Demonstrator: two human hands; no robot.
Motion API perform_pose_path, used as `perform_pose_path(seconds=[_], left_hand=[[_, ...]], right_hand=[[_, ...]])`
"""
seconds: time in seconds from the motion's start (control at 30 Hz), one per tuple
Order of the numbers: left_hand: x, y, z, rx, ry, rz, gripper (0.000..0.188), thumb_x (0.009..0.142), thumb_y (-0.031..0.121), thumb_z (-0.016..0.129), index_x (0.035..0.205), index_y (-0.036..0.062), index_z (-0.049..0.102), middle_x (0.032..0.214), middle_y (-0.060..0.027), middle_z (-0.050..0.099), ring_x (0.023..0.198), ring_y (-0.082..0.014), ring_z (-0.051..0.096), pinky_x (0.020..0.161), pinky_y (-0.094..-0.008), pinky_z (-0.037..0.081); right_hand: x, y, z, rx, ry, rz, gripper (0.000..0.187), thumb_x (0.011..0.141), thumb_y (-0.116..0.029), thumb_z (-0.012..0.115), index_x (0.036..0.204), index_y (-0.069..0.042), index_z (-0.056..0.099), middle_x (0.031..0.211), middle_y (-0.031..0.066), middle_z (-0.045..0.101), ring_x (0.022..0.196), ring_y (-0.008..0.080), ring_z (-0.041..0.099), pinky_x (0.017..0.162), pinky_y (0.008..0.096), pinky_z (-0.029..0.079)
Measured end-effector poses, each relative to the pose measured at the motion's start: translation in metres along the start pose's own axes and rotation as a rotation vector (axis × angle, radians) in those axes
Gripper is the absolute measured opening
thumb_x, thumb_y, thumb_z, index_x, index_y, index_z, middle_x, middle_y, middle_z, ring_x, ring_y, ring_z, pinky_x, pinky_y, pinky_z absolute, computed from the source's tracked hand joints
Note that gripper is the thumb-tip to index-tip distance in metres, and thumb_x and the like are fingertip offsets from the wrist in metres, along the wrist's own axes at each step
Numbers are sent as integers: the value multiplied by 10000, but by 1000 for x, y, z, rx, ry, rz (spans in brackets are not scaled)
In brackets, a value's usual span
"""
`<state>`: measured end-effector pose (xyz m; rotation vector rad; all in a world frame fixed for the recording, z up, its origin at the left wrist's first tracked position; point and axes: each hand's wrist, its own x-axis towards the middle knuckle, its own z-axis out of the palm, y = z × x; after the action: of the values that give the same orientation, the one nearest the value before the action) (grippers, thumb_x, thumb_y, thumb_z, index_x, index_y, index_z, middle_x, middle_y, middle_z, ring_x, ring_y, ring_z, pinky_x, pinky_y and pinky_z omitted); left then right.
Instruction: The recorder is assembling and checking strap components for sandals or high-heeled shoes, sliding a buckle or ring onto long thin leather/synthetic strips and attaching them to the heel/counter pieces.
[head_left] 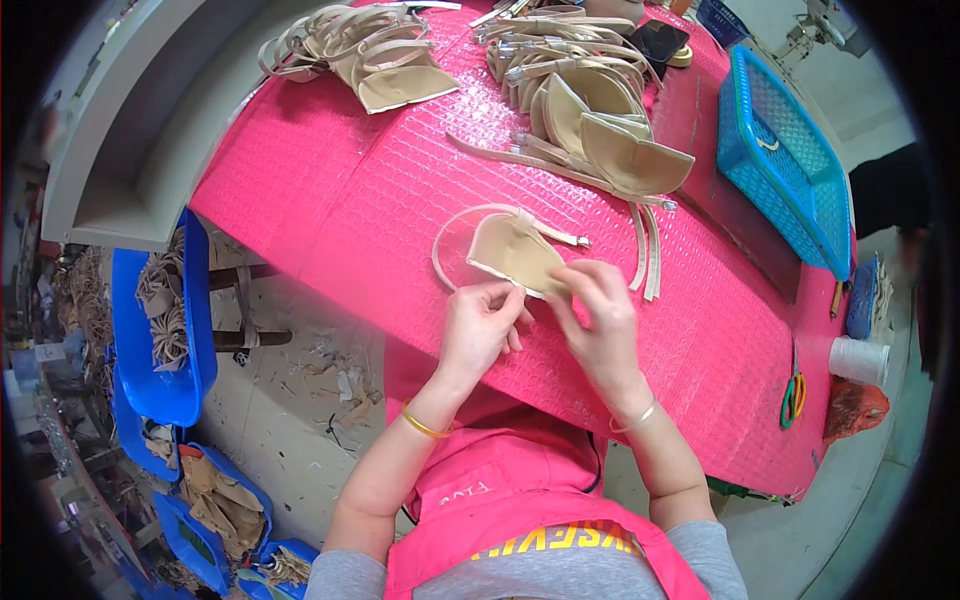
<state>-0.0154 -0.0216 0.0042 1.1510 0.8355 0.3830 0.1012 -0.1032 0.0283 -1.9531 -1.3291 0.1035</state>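
A beige shoe upper [508,250], apparently a heel piece with a thin ankle strap and a small metal buckle, lies on the pink-covered table [330,240] in front of me. My left hand [484,325] pinches its near edge, thumb and forefinger pressed together. At the right end of that edge is my right hand [600,312], slightly blurred, its fingers closed on the piece. Those fingers hide the right corner. Two loose beige straps [645,252] lie just beyond my right hand.
Stacked beige uppers [610,150] and another bundle [385,60] lie at the far side. A turquoise basket [790,170], green-handled scissors [792,400] and a white thread spool [858,361] are on the right. Blue bins [165,390] stand at the left, and a dark phone [660,42] lies far off.
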Motion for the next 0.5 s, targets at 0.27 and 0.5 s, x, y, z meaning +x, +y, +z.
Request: perform_pose_path(seconds=[0.27,0.5], left_hand=[[1,-4,-5,182,-77,65,189,843,138,528,828,-30,613,639,-50,601,398,-60,479,352,-184,350],[2,-5,-3,172,32,105,164,819,123,553,767,-17,621,540,-12,551,389,-43,455,350,-176,312]], right_hand=[[7,22,7,180,-167,-62,132,665,-38,660,792,-13,637,779,93,590,690,225,585,604,296,472],[6,7,15,-125,-125,-279,71,632,-51,569,649,-58,500,649,69,494,589,228,539,489,335,447]])
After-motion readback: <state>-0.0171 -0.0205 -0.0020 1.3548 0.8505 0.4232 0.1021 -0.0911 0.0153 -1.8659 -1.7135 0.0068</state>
